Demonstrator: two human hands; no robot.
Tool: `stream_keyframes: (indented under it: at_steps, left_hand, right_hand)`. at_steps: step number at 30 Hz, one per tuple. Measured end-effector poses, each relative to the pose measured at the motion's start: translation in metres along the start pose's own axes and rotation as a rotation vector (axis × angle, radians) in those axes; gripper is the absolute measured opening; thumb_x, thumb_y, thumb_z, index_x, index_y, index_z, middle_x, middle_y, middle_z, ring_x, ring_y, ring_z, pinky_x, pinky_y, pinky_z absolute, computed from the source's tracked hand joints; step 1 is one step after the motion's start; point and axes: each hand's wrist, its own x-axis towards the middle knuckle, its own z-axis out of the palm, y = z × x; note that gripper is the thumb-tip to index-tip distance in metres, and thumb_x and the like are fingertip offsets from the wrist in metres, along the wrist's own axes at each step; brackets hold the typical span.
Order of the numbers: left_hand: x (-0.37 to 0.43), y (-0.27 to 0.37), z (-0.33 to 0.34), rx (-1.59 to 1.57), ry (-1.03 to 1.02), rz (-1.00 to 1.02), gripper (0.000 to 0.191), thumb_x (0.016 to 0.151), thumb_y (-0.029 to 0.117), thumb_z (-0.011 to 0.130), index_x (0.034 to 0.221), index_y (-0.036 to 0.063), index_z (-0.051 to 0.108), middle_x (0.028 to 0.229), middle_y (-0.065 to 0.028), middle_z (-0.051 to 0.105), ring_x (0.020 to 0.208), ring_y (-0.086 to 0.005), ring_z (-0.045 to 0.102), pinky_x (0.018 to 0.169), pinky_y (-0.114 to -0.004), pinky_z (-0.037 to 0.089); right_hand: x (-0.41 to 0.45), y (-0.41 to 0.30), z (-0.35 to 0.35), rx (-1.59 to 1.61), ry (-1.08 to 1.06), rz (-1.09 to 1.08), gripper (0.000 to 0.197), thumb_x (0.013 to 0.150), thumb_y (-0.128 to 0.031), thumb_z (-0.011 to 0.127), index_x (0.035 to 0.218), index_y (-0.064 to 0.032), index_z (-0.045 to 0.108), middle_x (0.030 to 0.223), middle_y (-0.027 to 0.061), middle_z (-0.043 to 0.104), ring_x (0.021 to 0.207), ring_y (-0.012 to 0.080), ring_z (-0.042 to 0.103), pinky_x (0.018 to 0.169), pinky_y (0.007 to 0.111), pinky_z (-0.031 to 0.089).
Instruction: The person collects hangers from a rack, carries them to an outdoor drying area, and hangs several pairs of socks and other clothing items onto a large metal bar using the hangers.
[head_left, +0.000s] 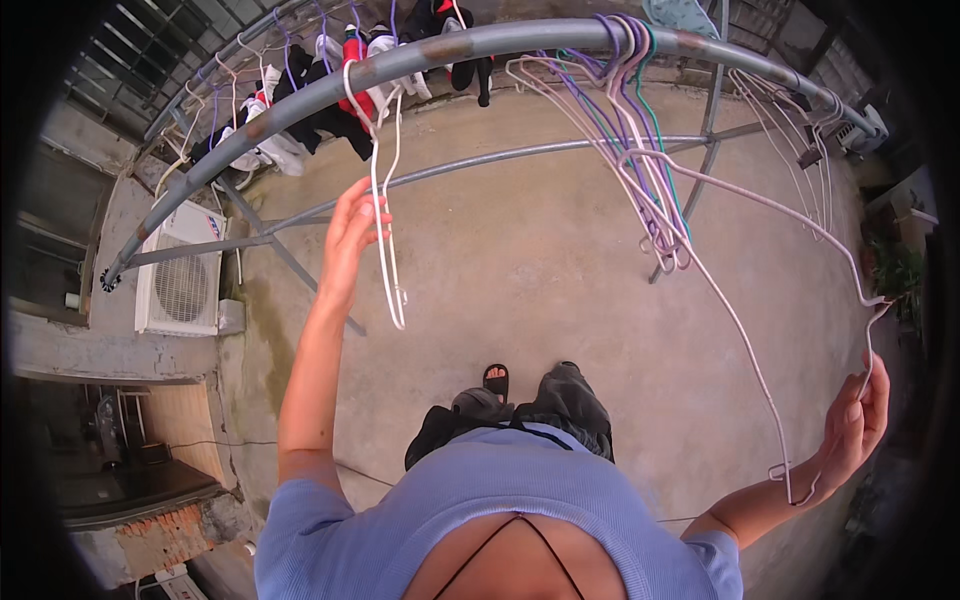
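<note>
On the left, a white wire hanger (379, 225) hangs from the grey metal rail (300, 97), close beside a second cream-coloured hanger. My left hand (352, 240) is raised next to them, its fingers apart and its fingertips at the wires; whether they press on the wire is hard to tell. Far to the right, my right hand (855, 427) pinches the hook of a pale pink hanger (739, 330). That hanger carries no clothing and stretches sideways, one end reaching up towards the bundle of pink, purple and green hangers (637, 150) on the rail.
Socks and other small garments (300, 112) hang along a rear rail. More bare hangers (817, 150) are on the rail's right end. Slanted metal legs (705, 165) and a crossbar (465, 169) support the frame. An air-conditioner unit (180, 270) stands at left on the concrete floor (525, 285).
</note>
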Motion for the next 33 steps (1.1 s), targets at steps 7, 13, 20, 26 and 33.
stream_keyframes:
  at_steps: [7, 13, 20, 26, 33]
  left_hand:
    - [-0.059, 0.040, 0.040, 0.309, 0.693, 0.649, 0.044, 0.091, 0.028, 0.027, 0.124, -0.0001, 0.035, 0.123, -0.0128, 0.038, 0.111, -0.0222, 0.038, 0.092, -0.035, 0.032]
    - [-0.049, 0.034, 0.152, 0.155, 0.656, 0.580, 0.045, 0.090, 0.034, 0.027, 0.117, -0.0001, 0.040, 0.117, -0.0129, 0.043, 0.107, -0.0212, 0.042, 0.088, -0.034, 0.034]
    - [-0.030, 0.054, 0.237, 0.205, 0.205, 0.372, 0.036, 0.089, 0.028, 0.035, 0.108, 0.0006, 0.048, 0.100, -0.0089, 0.052, 0.093, -0.0159, 0.050, 0.079, -0.029, 0.039]
    - [-0.022, 0.028, 0.245, 0.259, 0.214, 0.086, 0.041, 0.088, 0.034, 0.041, 0.115, 0.0023, 0.045, 0.104, -0.0065, 0.051, 0.093, -0.0133, 0.049, 0.079, -0.027, 0.039]
    - [0.024, 0.034, 0.266, 0.272, 0.355, 0.051, 0.027, 0.082, 0.022, 0.055, 0.100, 0.0020, 0.050, 0.051, 0.0024, 0.050, 0.045, -0.0058, 0.047, 0.042, -0.020, 0.038]
  right_hand:
    - [0.081, -0.010, -0.122, -0.633, 0.269, 0.050, 0.033, 0.077, -0.006, 0.052, 0.110, -0.0038, 0.056, 0.059, -0.0054, 0.031, 0.049, 0.0037, 0.027, 0.045, 0.020, 0.022]
    - [0.256, 0.107, -0.163, -1.009, -0.030, -0.138, 0.033, 0.073, -0.008, 0.050, 0.104, 0.0002, 0.055, 0.057, 0.0214, 0.044, 0.048, 0.0263, 0.045, 0.053, 0.035, 0.039]
    - [0.376, 0.322, -0.229, -0.926, -0.056, -0.208, 0.033, 0.079, -0.013, 0.052, 0.110, -0.0059, 0.055, 0.062, 0.0126, 0.051, 0.055, 0.0203, 0.048, 0.057, 0.033, 0.040]
    - [0.343, 0.322, -0.192, -1.261, -0.069, -0.393, 0.032, 0.083, -0.021, 0.053, 0.112, -0.0081, 0.054, 0.088, 0.0143, 0.059, 0.076, 0.0273, 0.056, 0.067, 0.035, 0.043]
    - [0.215, 0.116, 0.025, -0.127, -0.519, -0.425, 0.025, 0.080, -0.013, 0.057, 0.104, -0.0054, 0.057, 0.093, 0.0088, 0.057, 0.081, 0.0184, 0.055, 0.070, 0.028, 0.044]
